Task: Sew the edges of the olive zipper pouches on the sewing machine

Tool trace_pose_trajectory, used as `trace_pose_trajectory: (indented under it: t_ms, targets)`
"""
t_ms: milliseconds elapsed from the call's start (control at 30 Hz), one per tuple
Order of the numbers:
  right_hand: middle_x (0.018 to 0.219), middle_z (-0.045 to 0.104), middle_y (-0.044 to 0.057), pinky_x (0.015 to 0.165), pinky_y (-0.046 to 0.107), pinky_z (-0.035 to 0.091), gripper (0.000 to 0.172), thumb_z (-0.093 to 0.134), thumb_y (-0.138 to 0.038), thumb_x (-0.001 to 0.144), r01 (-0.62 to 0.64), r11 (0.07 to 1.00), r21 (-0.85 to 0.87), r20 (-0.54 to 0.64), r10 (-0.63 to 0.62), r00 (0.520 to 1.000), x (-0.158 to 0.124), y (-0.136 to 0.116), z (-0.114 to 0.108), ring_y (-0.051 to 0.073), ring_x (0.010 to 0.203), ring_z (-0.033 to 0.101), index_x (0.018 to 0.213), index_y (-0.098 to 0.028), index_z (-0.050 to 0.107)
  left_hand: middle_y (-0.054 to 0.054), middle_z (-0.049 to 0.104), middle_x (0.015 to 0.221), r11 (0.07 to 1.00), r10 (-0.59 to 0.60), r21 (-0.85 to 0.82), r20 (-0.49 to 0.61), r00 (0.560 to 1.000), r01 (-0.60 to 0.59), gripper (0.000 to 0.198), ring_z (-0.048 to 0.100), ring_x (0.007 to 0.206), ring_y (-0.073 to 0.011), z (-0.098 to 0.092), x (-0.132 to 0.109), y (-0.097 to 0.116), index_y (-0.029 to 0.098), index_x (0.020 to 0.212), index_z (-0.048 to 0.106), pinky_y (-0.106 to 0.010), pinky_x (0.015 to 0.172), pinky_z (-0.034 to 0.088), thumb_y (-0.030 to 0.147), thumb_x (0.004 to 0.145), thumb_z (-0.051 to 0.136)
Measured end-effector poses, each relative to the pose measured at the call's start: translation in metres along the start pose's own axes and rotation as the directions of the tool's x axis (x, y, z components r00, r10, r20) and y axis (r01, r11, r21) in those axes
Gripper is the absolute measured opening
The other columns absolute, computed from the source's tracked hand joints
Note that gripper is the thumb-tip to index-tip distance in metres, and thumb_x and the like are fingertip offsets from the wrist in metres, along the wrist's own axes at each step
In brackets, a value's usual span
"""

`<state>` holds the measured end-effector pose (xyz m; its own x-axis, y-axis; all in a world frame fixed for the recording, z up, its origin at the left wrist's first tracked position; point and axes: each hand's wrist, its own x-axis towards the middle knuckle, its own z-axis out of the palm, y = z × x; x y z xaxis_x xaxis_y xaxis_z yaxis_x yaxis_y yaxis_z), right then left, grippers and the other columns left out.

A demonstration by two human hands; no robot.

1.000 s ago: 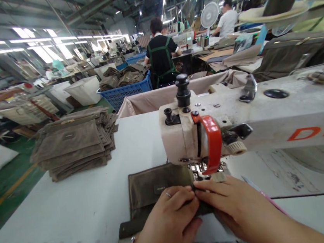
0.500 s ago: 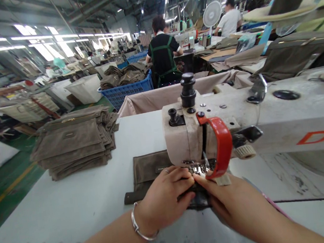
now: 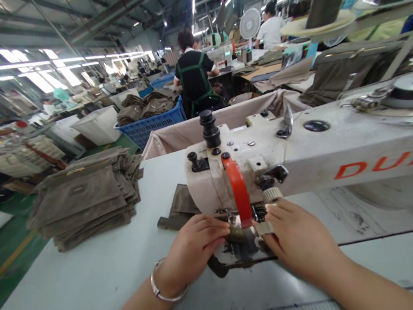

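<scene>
Extending left from the red guard (image 3: pixel 239 191) on the sewing machine (image 3: pixel 302 144), the olive-brown fabric piece (image 3: pixel 182 200), long axis partly hidden, lies nearer the left hand (image 3: pixel 192 246), fingers together over it, than the right hand (image 3: pixel 301 234), though neither pinch can be told.
</scene>
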<state>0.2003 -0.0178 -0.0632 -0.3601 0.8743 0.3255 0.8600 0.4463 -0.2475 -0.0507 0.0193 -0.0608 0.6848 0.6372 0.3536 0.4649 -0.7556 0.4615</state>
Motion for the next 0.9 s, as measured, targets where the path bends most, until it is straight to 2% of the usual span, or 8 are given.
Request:
trace_pose_trajectory:
  t_ms: [100, 200, 300, 400, 467, 700, 900]
  targets:
    - [0.073, 0.057, 0.005, 0.074, 0.042, 0.044, 0.022, 0.047, -0.023, 0.090, -0.003, 0.998, 0.055, 0.007, 0.003, 1.000, -0.002, -0.001, -0.002, 0.025, 0.079, 0.051, 0.071, -0.019, 0.057, -0.003, 0.070, 0.105, 0.998, -0.048, -0.043, 0.018, 0.999, 0.049, 0.019, 0.065, 0.101, -0.0178, 0.001, 0.003, 0.001, 0.023, 0.107, 0.067, -0.036, 0.094, 0.052, 0.017, 0.090, 0.059]
    - [0.092, 0.062, 0.005, 0.081, 0.042, 0.045, 0.005, 0.056, -0.022, 0.086, 0.067, 0.981, 0.183, 0.020, -0.072, 0.997, -0.003, -0.005, 0.000, 0.025, 0.092, 0.053, 0.086, -0.019, 0.061, -0.002, 0.070, 0.103, 0.997, -0.072, -0.028, -0.031, 0.997, 0.071, 0.018, 0.065, 0.097, -0.0175, 0.008, 0.006, 0.013, 0.022, 0.102, 0.067, -0.035, 0.092, 0.053, 0.014, 0.087, 0.062]
    - [0.104, 0.063, 0.005, 0.084, 0.041, 0.047, 0.012, 0.059, -0.016, 0.084, 0.126, 0.956, 0.265, 0.008, -0.133, 0.991, -0.002, -0.008, 0.003, 0.024, 0.098, 0.054, 0.094, -0.020, 0.063, -0.002, 0.071, 0.100, 0.992, -0.114, 0.041, -0.112, 0.987, 0.119, 0.016, 0.065, 0.092, -0.0184, 0.016, 0.006, 0.028, 0.022, 0.100, 0.067, -0.036, 0.090, 0.053, 0.014, 0.088, 0.060]
    - [0.103, 0.065, 0.005, 0.082, 0.040, 0.049, 0.020, 0.055, -0.014, 0.087, 0.177, 0.940, 0.292, -0.041, -0.172, 0.984, -0.003, -0.009, 0.007, 0.023, 0.096, 0.056, 0.104, -0.021, 0.063, -0.002, 0.070, 0.100, 0.989, -0.132, 0.055, -0.127, 0.983, 0.140, 0.014, 0.064, 0.092, -0.0187, 0.021, 0.005, 0.036, 0.021, 0.099, 0.068, -0.035, 0.088, 0.053, 0.015, 0.088, 0.060]
    - [0.099, 0.066, 0.006, 0.079, 0.038, 0.050, 0.022, 0.053, -0.013, 0.089, 0.200, 0.934, 0.298, -0.082, -0.184, 0.980, -0.003, -0.009, 0.009, 0.022, 0.091, 0.057, 0.107, -0.021, 0.063, -0.001, 0.070, 0.101, 0.989, -0.133, 0.041, -0.121, 0.984, 0.139, 0.014, 0.064, 0.093, -0.0178, 0.022, 0.004, 0.037, 0.021, 0.099, 0.068, -0.033, 0.088, 0.053, 0.016, 0.087, 0.062]
    - [0.090, 0.066, 0.007, 0.069, 0.035, 0.053, 0.019, 0.051, -0.014, 0.090, 0.199, 0.946, 0.257, -0.136, -0.168, 0.976, -0.001, -0.011, 0.014, 0.021, 0.080, 0.060, 0.098, -0.020, 0.067, 0.001, 0.071, 0.097, 0.993, -0.103, 0.037, -0.132, 0.986, 0.108, 0.011, 0.065, 0.090, -0.0159, 0.024, 0.006, 0.028, 0.021, 0.095, 0.069, -0.031, 0.088, 0.052, 0.017, 0.090, 0.060]
    - [0.094, 0.067, 0.009, 0.072, 0.037, 0.055, 0.020, 0.050, -0.013, 0.090, 0.219, 0.959, 0.183, -0.189, -0.184, 0.965, 0.004, -0.010, 0.016, 0.023, 0.085, 0.062, 0.099, -0.017, 0.067, 0.002, 0.072, 0.092, 0.992, -0.113, 0.027, -0.196, 0.974, 0.120, 0.011, 0.066, 0.086, -0.0171, 0.028, 0.013, 0.017, 0.022, 0.089, 0.070, -0.032, 0.085, 0.052, 0.014, 0.084, 0.066]
